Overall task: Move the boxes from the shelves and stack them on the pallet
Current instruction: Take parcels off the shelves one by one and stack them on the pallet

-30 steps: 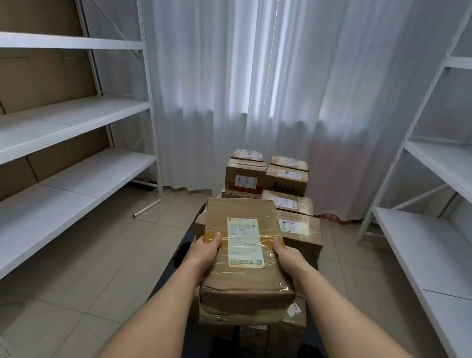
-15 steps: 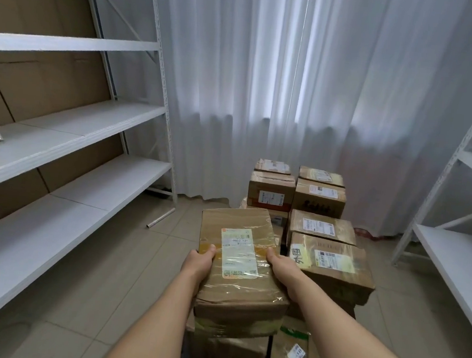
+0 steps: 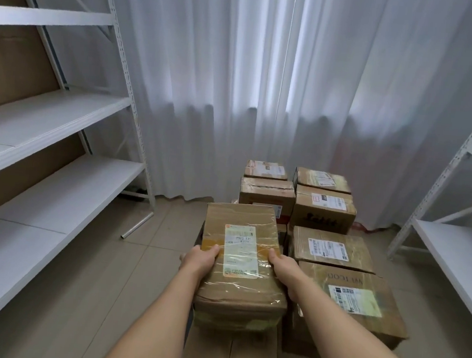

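Observation:
A flat taped cardboard box with a white shipping label is held out in front of me. My left hand grips its left edge, thumb on top. My right hand grips its right edge the same way. The box hangs above the left side of a stack of cardboard boxes on the floor. Another box lies directly under it. The pallet itself is hidden beneath the boxes.
White metal shelves run along the left wall, and more white shelves stand on the right. A white curtain hangs behind the stack. A metal tube lies on the tiled floor by the left shelf.
I have stepped closer to the stack and my view has turned left. The held box has dropped lower over the left side of the stack. Both hands keep the same grip.

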